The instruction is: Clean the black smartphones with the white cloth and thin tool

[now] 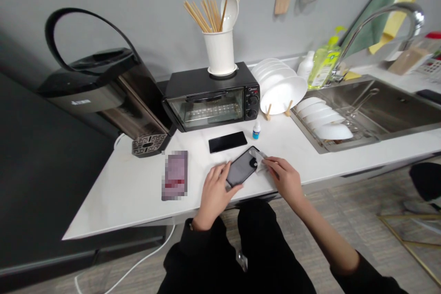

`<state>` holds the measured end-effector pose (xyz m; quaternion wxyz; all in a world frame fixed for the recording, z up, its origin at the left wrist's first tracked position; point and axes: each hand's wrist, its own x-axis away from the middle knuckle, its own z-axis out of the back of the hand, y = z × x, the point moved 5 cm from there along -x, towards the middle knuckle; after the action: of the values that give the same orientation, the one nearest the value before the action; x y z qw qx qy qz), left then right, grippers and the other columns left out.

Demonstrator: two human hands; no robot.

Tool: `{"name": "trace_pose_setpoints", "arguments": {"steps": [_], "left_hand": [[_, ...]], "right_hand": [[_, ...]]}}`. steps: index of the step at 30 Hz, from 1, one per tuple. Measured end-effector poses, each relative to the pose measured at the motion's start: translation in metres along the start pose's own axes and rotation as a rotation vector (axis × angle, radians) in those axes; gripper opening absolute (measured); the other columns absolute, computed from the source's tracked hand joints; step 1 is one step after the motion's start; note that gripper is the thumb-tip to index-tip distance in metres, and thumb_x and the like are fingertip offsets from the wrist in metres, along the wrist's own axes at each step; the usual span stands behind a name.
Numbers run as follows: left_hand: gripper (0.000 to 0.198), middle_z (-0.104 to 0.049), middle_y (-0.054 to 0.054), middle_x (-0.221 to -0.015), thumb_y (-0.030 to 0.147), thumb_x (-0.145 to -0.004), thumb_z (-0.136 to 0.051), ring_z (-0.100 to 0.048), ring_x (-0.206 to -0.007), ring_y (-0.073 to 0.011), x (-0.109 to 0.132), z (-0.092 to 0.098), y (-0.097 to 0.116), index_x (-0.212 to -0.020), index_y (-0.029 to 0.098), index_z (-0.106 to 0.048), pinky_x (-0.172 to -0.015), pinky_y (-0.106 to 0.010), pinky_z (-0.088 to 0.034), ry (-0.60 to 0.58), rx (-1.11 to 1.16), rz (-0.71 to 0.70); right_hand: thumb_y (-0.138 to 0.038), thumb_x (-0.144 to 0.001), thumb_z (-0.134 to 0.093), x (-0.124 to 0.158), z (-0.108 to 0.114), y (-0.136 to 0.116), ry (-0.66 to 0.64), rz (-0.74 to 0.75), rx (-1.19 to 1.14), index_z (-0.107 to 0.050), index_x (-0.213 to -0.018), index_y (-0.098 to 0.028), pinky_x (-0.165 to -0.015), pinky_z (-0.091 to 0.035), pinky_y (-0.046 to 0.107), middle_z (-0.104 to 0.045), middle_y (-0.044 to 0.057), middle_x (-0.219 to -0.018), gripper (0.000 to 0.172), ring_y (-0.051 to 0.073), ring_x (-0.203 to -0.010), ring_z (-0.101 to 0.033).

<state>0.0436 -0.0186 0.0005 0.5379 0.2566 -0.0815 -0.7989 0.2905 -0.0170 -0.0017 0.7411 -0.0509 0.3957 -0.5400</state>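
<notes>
A dark phone case (pixel 240 169) with a grey middle and a round black camera area lies near the counter's front edge. My left hand (pixel 214 189) grips its left end, with the thumb on the near edge and the fingers on the far edge. In my right hand (pixel 283 175), thumb and fingers pinch a thin whitish wipe (pixel 261 161) against the camera end of the case. Just behind the case is a black phone (pixel 228 142) lying flat. A small white bottle with a blue label (pixel 256 130) stands upright to the phone's right.
A toaster oven (pixel 210 101) bears a white holder (pixel 220 53) of chopsticks. Left are a drinks dispenser (pixel 113 87) and a blurred purple item (pixel 175 175). To the right, plates (pixel 282 87) stand in a rack beside the sink (pixel 396 119), which holds bowls (pixel 332 131).
</notes>
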Motion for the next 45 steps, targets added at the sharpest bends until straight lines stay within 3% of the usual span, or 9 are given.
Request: {"name": "trace_pose_setpoints", "arguments": {"steps": [5, 9, 13, 21, 28, 34, 39, 42, 45], "left_hand": [[0.092, -0.063, -0.011, -0.147, 0.036, -0.094, -0.077, -0.057, -0.134, -0.0312, 0.004, -0.001, 0.004, -0.169, 0.029, -0.022, -0.118, -0.052, -0.045, -0.037, 0.111, -0.032], [0.1, -0.062, -0.01, -0.15, 0.032, -0.092, -0.078, -0.053, -0.138, -0.0322, 0.005, 0.0, 0.004, -0.17, 0.028, -0.017, -0.118, -0.052, -0.046, -0.042, 0.139, 0.003], [0.097, -0.06, -0.011, -0.152, 0.033, -0.093, -0.077, -0.05, -0.139, -0.0317, 0.006, -0.001, 0.006, -0.17, 0.028, -0.018, -0.118, -0.051, -0.047, -0.077, 0.147, -0.008], [0.104, -0.062, -0.01, -0.149, 0.016, -0.089, -0.073, -0.056, -0.132, -0.0297, 0.008, -0.005, -0.002, -0.171, 0.029, -0.01, -0.111, -0.047, -0.052, -0.106, 0.17, -0.008], [0.11, -0.062, -0.009, -0.147, 0.034, -0.087, -0.084, -0.057, -0.134, -0.0312, 0.005, -0.001, 0.001, -0.17, 0.032, -0.012, -0.113, -0.049, -0.05, -0.061, 0.218, 0.024], [0.103, -0.063, -0.013, -0.143, 0.024, -0.09, -0.078, -0.059, -0.13, -0.0317, 0.006, -0.005, -0.004, -0.17, 0.028, -0.013, -0.109, -0.048, -0.052, -0.078, 0.156, 0.021], [0.107, -0.064, -0.011, -0.145, 0.034, -0.086, -0.085, -0.059, -0.131, -0.0322, 0.007, -0.002, -0.002, -0.169, 0.03, -0.018, -0.112, -0.05, -0.05, -0.061, 0.185, 0.021], [0.109, -0.064, -0.01, -0.144, 0.034, -0.084, -0.087, -0.059, -0.131, -0.0318, 0.005, -0.003, 0.003, -0.169, 0.03, -0.018, -0.113, -0.05, -0.049, -0.073, 0.2, 0.016], [0.107, -0.064, -0.011, -0.143, 0.032, -0.086, -0.085, -0.059, -0.129, -0.0317, 0.005, -0.003, 0.004, -0.169, 0.029, -0.017, -0.11, -0.049, -0.05, -0.089, 0.201, 0.014]], "right_hand": [[-0.036, -0.108, -0.053, 0.014, -0.018, -0.026, -0.18, 0.184, 0.154, -0.064, -0.144, -0.018, -0.119, -0.046, 0.053, -0.065, 0.012, -0.149, 0.041, 0.032, -0.142, -0.055], [-0.039, -0.109, -0.049, 0.021, -0.014, -0.019, -0.205, 0.132, 0.289, -0.05, -0.157, -0.017, -0.121, -0.04, 0.059, -0.047, 0.015, -0.165, 0.052, 0.035, -0.152, -0.043], [-0.05, -0.107, -0.05, 0.013, -0.017, -0.021, -0.21, 0.083, 0.301, -0.052, -0.155, -0.013, -0.121, -0.039, 0.059, -0.052, 0.019, -0.16, 0.06, 0.038, -0.146, -0.047], [-0.067, -0.099, -0.058, 0.019, -0.063, -0.101, -0.379, 0.259, 0.005, -0.051, -0.153, -0.008, -0.122, -0.041, 0.055, -0.058, 0.022, -0.154, 0.08, 0.035, -0.143, -0.054], [-0.055, -0.104, -0.057, 0.005, -0.022, -0.035, -0.318, 0.176, 0.193, -0.047, -0.159, -0.017, -0.122, -0.04, 0.062, -0.054, 0.019, -0.159, 0.068, 0.036, -0.15, -0.049], [-0.067, -0.098, -0.061, 0.02, -0.05, -0.085, -0.412, 0.293, 0.013, -0.052, -0.154, -0.012, -0.125, -0.04, 0.055, -0.054, 0.021, -0.158, 0.079, 0.034, -0.149, -0.051], [-0.049, -0.108, -0.051, 0.005, -0.028, -0.045, -0.324, 0.178, 0.148, -0.057, -0.15, -0.017, -0.121, -0.041, 0.063, -0.063, 0.017, -0.151, 0.053, 0.034, -0.144, -0.057], [-0.056, -0.104, -0.058, 0.01, -0.02, -0.039, -0.272, 0.163, 0.194, -0.056, -0.151, -0.011, -0.121, -0.04, 0.065, -0.06, 0.022, -0.152, 0.065, 0.038, -0.144, -0.056], [-0.066, -0.098, -0.063, 0.021, -0.025, -0.057, -0.408, 0.314, 0.055, -0.054, -0.153, -0.015, -0.124, -0.041, 0.057, -0.058, 0.018, -0.155, 0.076, 0.034, -0.146, -0.054]]}}
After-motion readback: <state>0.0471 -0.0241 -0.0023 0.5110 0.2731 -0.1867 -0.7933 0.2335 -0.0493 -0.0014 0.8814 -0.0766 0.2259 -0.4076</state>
